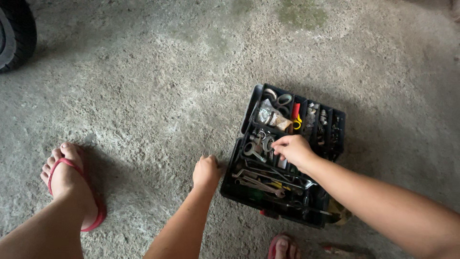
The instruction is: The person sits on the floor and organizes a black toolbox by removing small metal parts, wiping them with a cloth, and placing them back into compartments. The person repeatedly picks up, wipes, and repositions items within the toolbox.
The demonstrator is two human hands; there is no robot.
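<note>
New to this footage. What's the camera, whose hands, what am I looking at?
There is no machine: one picture from a camera on a person's head, looking down at their own bare hands. On the concrete floor sits an open black toolbox full of wrenches and small parts. The right hand reaches into it, fingertips among the metal pieces; whether its grip has closed on one cannot be told. The left hand rests at the box's edge. A foot in a red sandal and a tyre show at the left.
</note>
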